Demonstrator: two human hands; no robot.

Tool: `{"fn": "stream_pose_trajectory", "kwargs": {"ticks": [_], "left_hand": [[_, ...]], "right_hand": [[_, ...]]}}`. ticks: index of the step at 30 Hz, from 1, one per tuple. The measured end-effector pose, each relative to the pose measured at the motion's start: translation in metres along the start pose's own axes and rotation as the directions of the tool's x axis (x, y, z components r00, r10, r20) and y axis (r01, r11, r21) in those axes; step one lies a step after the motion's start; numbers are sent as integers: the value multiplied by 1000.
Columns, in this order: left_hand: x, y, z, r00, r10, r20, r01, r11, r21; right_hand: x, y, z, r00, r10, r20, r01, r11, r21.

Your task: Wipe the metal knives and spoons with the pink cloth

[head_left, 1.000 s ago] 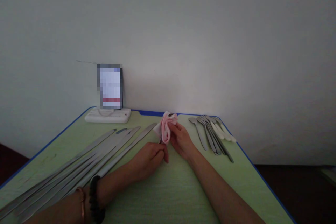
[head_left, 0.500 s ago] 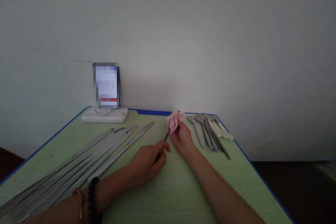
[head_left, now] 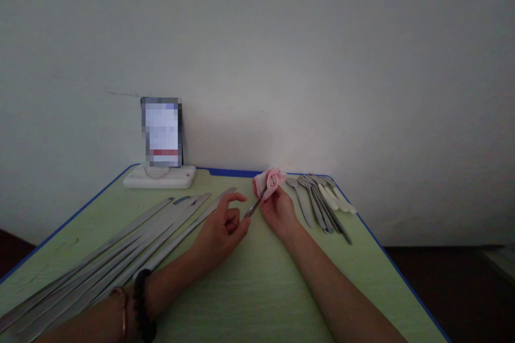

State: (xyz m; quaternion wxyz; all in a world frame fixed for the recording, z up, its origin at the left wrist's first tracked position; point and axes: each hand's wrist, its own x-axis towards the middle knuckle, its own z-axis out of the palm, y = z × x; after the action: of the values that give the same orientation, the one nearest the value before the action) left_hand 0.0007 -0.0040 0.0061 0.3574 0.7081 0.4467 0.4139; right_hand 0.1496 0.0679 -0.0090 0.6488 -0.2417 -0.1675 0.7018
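Note:
My right hand (head_left: 279, 209) is closed on a folded pink and white cloth (head_left: 273, 179), which wraps the upper part of a thin metal utensil (head_left: 254, 207). Only the utensil's handle shows; its head is hidden in the cloth, so I cannot tell its kind. To the left, my left hand (head_left: 221, 228) has its index finger raised and apart from the thumb. The thumb tip lies at the lower end of the handle, perhaps touching it. Right of the cloth lie several metal spoons (head_left: 317, 201), some with white handles (head_left: 336, 201).
Several long table knives (head_left: 132, 246) lie side by side on the left of the green table (head_left: 249, 300), partly under my left forearm. A phone (head_left: 163, 131) leans at the wall above a white power strip (head_left: 159, 177). Blue edging (head_left: 235, 172) borders the table.
My left fingers have come off the utensil's handle and spread, with the hand shifting slightly left. The cloth and utensil have turned and tilted a little in my right hand.

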Motion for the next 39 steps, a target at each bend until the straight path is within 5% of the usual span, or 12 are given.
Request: {"fn": "stream_pose_trajectory", "kwargs": {"ticks": [3, 10, 15, 24, 39], "left_hand": [[3, 0, -1, 999, -52, -4, 52, 999, 3], [3, 2, -3, 975, -14, 220, -4, 996, 84], [3, 5, -4, 976, -47, 210, 15, 989, 147], [0, -1, -5, 930, 11, 368, -143, 932, 333], [2, 9, -10, 920, -43, 389, -55, 970, 237]], "right_hand": [[0, 0, 0, 1000, 20, -22, -21, 999, -27], [-11, 2, 9, 996, 56, 70, -48, 993, -112], [-19, 3, 12, 992, 76, 103, -55, 978, -201], [-21, 5, 12, 991, 93, 99, -56, 944, -324], [-20, -10, 17, 990, 102, 98, -97, 994, -54]]}}
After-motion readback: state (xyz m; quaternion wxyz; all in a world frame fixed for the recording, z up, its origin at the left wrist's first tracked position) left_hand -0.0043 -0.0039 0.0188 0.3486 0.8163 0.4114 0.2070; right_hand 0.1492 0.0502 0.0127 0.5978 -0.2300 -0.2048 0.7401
